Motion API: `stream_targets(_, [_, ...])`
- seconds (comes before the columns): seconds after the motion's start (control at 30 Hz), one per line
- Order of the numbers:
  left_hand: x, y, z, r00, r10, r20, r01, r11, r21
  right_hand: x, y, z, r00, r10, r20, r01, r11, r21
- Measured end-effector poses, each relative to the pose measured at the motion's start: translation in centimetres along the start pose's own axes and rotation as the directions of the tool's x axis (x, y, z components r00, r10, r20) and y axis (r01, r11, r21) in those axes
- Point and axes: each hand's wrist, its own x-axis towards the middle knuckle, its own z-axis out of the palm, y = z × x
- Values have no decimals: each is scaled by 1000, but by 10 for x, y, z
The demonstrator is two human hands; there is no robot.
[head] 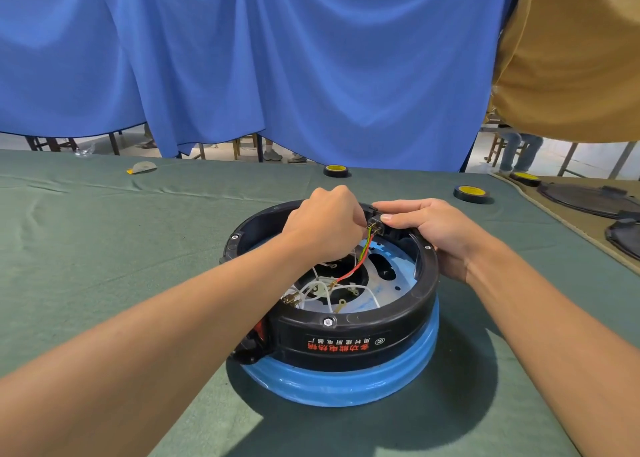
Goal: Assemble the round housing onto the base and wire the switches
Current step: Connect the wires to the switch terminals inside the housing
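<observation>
While the right hand grips the housing rim, the left hand seemingly pinches wires at the switch.

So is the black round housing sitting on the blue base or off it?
On it: the black round housing sits level atop the blue base, no gap showing along the near side.

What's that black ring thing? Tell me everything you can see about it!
The housing is a black, plastic-looking ring, open at the top, sitting level on the blue base. Its near wall bears a label with red and white writing, upside down here, and a bolt sits on the rim. Inside lie white, red and yellow-green wires. The right hand holds its far rim by a switch; the left hand pinches wires there.
</observation>
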Motion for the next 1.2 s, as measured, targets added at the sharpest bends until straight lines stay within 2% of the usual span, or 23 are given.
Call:
stream_targets(0.3, [2, 5, 1, 999, -9, -31, 9, 1000, 18, -1, 2, 2, 1000, -12, -24, 12, 1000, -7])
stream_targets(0.43, [6, 5, -4, 995, -88, 37, 91, 989, -113, -2, 2, 2, 1000, -6, -27, 6, 1000, 7])
stream_targets(0.57, [8, 0, -10, 977, -150, 150, 189, 937, -293, -2, 2, 2, 1000, -3, -25, 3, 1000, 6])
stream_targets(0.73, [10, -2, -8, 949, -259, 178, 311, 857, -410, -1, 3, 2, 1000, 0, -25, 0, 1000, 15])
stream_targets(1.03, [15, -2, -5, 899, -371, 233, 438, 732, -521, -2, 4, 3, 999, -5, -35, 6, 1000, 26])
stream_targets(1.2, [20, 7, -1, 875, -417, 244, 482, 716, -505, -2, 5, 4, 999, -19, -43, 19, 1000, 19])
